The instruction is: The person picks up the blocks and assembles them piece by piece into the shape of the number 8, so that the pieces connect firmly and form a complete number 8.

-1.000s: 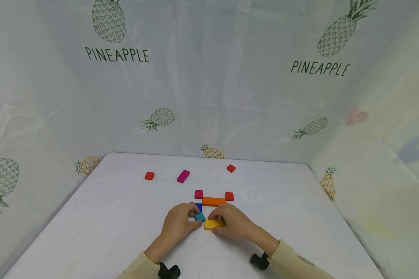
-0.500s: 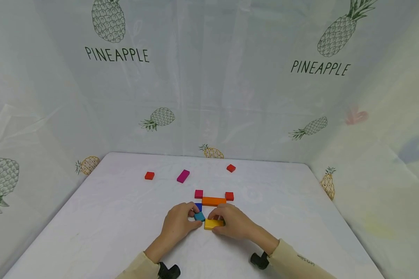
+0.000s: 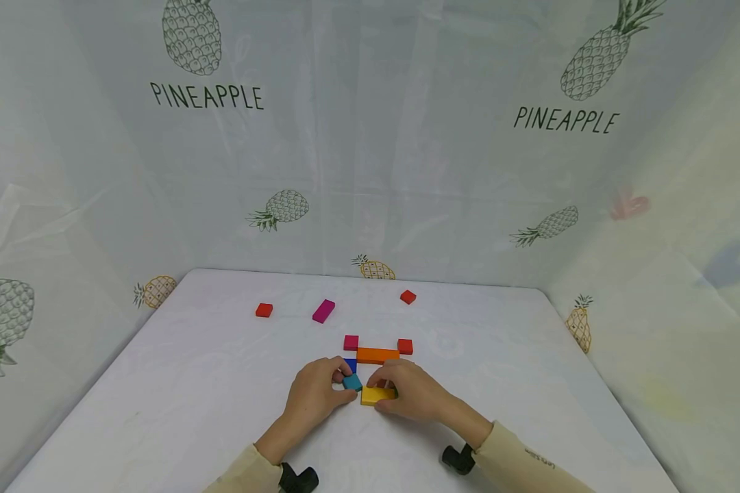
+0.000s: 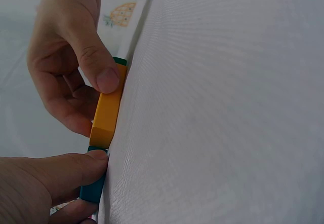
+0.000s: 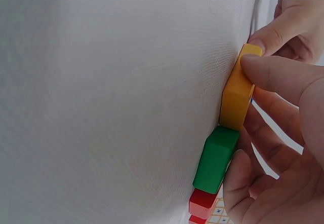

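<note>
Between the thumb and fingers of my left hand (image 3: 313, 389) is a small teal block (image 3: 352, 383), turned at a slant on the table. My right hand (image 3: 413, 392) pinches a yellow rectangular block (image 3: 376, 396) just to the right of it. In the left wrist view the yellow block's (image 4: 105, 116) end meets the teal block (image 4: 91, 191). A green block (image 5: 216, 160) lies at the yellow block's other end in the right wrist view; in the head view my right hand mostly hides it. Beyond my left fingertips shows part of a blue block (image 3: 350, 365).
Behind the hands lies a long orange block (image 3: 377, 355), with a crimson block (image 3: 351, 342) and a red block (image 3: 405, 346) at its far corners. Farther back on the white table (image 3: 487, 370) are a magenta block (image 3: 323, 311) and two red pieces (image 3: 264, 310).
</note>
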`<move>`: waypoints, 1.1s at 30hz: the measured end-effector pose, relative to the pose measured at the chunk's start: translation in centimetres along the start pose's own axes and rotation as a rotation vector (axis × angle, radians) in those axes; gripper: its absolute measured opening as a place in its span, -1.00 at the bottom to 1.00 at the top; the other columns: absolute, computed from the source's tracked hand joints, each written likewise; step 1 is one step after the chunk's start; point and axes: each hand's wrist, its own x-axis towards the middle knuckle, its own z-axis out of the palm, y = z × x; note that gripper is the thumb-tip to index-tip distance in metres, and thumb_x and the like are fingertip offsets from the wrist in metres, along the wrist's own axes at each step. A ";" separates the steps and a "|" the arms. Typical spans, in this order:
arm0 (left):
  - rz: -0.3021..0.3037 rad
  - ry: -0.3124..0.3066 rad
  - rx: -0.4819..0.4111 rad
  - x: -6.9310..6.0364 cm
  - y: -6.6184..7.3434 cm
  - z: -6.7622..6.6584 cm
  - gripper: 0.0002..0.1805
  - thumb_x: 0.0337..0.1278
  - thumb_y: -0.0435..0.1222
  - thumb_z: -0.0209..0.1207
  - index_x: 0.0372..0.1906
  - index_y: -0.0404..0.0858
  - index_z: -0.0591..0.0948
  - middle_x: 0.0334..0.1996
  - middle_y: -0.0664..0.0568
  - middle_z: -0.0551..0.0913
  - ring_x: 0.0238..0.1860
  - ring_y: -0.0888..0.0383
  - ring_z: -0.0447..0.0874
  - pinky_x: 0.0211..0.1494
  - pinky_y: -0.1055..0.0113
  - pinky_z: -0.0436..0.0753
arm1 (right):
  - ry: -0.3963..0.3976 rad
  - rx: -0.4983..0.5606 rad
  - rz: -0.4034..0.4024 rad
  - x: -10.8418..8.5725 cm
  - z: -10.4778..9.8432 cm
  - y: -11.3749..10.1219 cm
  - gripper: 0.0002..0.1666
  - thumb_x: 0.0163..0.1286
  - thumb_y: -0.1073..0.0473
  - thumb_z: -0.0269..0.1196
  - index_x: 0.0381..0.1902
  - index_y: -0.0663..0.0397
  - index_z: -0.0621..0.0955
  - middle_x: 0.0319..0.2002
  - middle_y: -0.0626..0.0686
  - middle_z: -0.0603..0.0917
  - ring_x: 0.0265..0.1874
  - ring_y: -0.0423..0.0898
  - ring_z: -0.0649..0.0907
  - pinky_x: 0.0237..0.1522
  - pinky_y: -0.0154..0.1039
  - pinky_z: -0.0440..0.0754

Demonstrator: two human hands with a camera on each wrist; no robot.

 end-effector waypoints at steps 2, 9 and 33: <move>-0.003 -0.001 -0.001 0.0 0.0 0.0 -0.67 -0.04 -0.13 0.64 -0.23 -0.06 0.71 -0.39 0.20 0.64 -0.31 0.22 0.52 -0.19 0.26 0.56 | 0.000 -0.001 -0.002 0.0 0.0 0.0 -0.66 0.29 0.13 0.57 0.01 -0.08 0.78 -0.21 -0.26 0.72 -0.22 -0.32 0.58 -0.07 -0.37 0.63; -0.009 -0.007 0.005 0.1 0.1 -0.1 -0.66 -0.04 -0.12 0.64 -0.22 -0.07 0.71 -0.39 0.20 0.63 -0.31 0.22 0.52 -0.19 0.26 0.56 | 0.003 -0.004 0.001 0.0 0.0 0.1 -0.65 0.28 0.12 0.58 0.02 -0.09 0.78 -0.22 -0.26 0.72 -0.22 -0.32 0.57 -0.07 -0.37 0.63; -0.019 -0.012 0.005 0.0 0.2 -0.1 -0.67 -0.03 -0.13 0.64 -0.22 -0.06 0.71 -0.38 0.19 0.64 -0.31 0.22 0.52 -0.17 0.27 0.57 | 0.018 -0.010 -0.028 0.1 -0.6 0.2 -0.63 0.29 0.07 0.57 0.04 -0.06 0.78 -0.13 -0.18 0.76 -0.14 -0.22 0.65 -0.06 -0.31 0.69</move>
